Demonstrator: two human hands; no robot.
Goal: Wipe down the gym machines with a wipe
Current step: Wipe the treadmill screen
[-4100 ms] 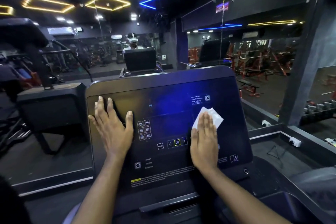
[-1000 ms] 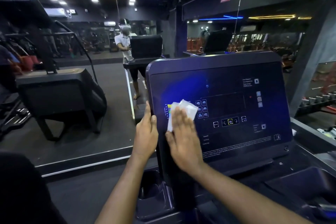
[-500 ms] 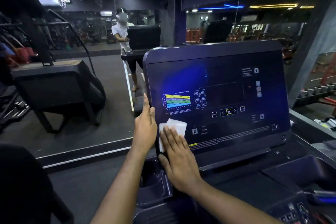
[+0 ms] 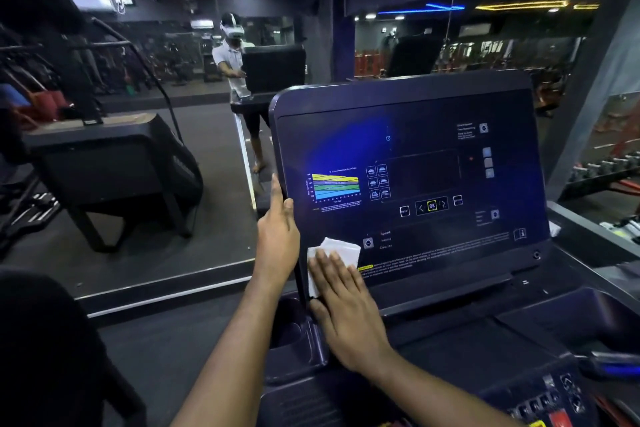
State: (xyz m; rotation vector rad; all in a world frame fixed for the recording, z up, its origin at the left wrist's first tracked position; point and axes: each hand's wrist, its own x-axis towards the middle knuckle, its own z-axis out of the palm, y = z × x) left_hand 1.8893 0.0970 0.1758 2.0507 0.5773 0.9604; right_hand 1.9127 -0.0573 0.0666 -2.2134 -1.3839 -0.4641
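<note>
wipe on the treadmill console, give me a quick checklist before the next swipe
1. The wipe lies flat under the right hand on the console: ok.
2. The left hand grips the console's left edge to steady it: ok.
3. The wipe is apart from the OK button: ok, it sits at the lower left corner.
4. The wipe is damp and clean enough: cannot tell.
5. The right side of the console is already wiped: cannot tell.
</note>
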